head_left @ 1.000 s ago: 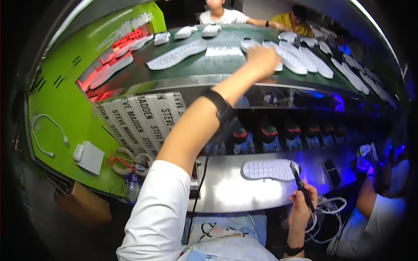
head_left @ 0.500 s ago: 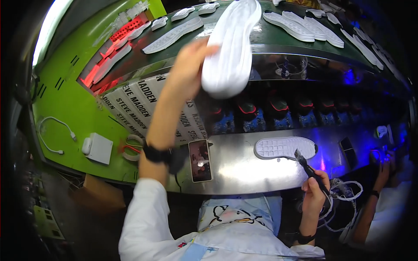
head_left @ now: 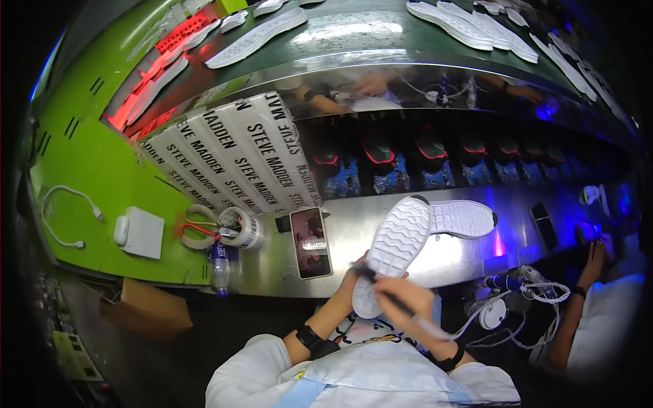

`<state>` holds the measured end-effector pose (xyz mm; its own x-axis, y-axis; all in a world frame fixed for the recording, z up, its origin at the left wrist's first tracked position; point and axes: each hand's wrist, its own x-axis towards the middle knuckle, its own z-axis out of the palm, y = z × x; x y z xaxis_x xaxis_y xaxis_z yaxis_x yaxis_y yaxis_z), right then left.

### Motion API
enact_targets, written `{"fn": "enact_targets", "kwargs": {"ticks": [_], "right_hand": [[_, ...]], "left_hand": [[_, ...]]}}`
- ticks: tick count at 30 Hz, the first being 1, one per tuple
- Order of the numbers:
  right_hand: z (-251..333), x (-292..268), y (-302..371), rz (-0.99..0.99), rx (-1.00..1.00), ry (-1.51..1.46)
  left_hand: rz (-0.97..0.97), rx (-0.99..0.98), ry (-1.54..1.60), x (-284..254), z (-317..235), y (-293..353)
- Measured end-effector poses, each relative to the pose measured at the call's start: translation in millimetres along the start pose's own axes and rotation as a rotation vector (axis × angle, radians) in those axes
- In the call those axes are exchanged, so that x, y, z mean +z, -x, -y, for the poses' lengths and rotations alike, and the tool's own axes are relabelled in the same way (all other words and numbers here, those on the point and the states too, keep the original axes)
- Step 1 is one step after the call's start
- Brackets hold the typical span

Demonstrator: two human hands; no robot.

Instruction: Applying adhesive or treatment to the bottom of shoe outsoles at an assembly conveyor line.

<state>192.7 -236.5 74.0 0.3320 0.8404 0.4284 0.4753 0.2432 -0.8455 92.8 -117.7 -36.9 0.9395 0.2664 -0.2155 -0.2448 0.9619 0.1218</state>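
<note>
1. Leftmost, a pale-framed phone (head_left: pixel 311 243) lies on the metal table (head_left: pixel 345 228), well clear of the work.
2. The left grip (head_left: pixel 348 282) is closed on the lower end of a white sole (head_left: pixel 403 234), from its left side; the fingers behind it are hidden.
3. The sole is in the air, tilted, tread facing up, its lower end beyond the table's near edge. It looks light, springy and moulded: it probably bends along its length but stays firmer at the rim. It seems hard to break, though the white surface would likely mark or scratch. The side walls look the best place to take hold, thumb and fingers across the width; the wavy tread should give some bite, the smooth wall less.
4. A black pen-shaped tool (head_left: pixel 401 306) slants across the lower end; blur hides whether its tip touches.
5. The right grip (head_left: pixel 413 295) is wrapped around that tool, which looks slim and easy to steer, apart from a possible tug from its pale cord (head_left: pixel 469 319).
6. Rightmost, a second sole (head_left: pixel 466 219) lies on the table, its left end overlapped in view by the raised one.
</note>
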Motion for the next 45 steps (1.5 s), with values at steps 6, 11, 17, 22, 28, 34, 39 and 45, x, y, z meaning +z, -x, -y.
{"fn": "enact_targets", "kwargs": {"ticks": [6, 11, 17, 22, 28, 34, 39, 45], "right_hand": [[-5, 10, -9, -0.056, 0.121, -0.045], [6, 3, -19, -0.025, 0.18, -0.165], [1, -10, -8, 0.371, 0.542, -0.425], [-18, -26, -14, 0.62, 0.178, -0.336], [-8, -38, -23, 0.702, 0.085, -0.095], [-12, -60, -27, 0.636, -0.174, 0.09], [-22, -68, -26, 0.24, 0.268, -0.269], [-25, -27, -34, -0.037, 0.673, -0.725]], "left_hand": [[0.076, 0.012, 0.087, 12, -20, 0], [-0.041, 0.244, -0.101, 31, -25, -8], [0.229, -0.075, -0.199, 37, -59, -16], [-0.009, -0.368, -0.503, 55, -59, -30], [0.021, -0.768, -0.833, 43, -54, -55], [0.144, -0.901, -1.137, 51, -68, -54], [0.269, -0.243, 0.436, -6, -43, -27], [0.082, 0.099, 0.041, 23, -9, 7]]}}
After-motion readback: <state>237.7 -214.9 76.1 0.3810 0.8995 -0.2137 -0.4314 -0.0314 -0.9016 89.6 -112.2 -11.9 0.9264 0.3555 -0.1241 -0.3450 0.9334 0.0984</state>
